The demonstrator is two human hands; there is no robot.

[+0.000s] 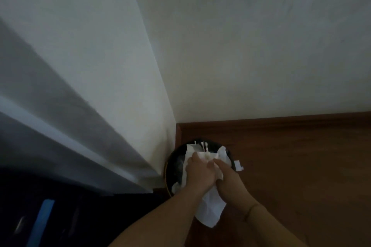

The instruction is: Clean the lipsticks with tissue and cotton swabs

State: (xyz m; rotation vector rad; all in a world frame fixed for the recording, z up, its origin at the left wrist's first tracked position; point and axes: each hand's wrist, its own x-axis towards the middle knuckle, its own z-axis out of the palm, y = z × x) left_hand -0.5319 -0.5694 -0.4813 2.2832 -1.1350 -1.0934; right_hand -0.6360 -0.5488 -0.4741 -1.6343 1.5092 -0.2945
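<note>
Tissue, white and crumpled, is bunched between both hands directly above a dark round bin in the corner of the room. The left hand has its grip curled shut around the upper wad; the right hand presses its fingers together against the same wad from the other side, and a loose tail of the sheet hangs below the wrists. Two cotton swabs poke up at the far rim of the bin, among more white paper already inside. No lipsticks are in view here.

This looks like disposal of used wipes. To do it well, I would judge the hands should spread only once the whole wad, hanging tail included, is over the opening, so nothing catches on the rim.

A small white scrap lies on the wooden floor just right of the bin, outside it. The pale wall crowds the bin's left side, and the wooden skirting runs behind.
</note>
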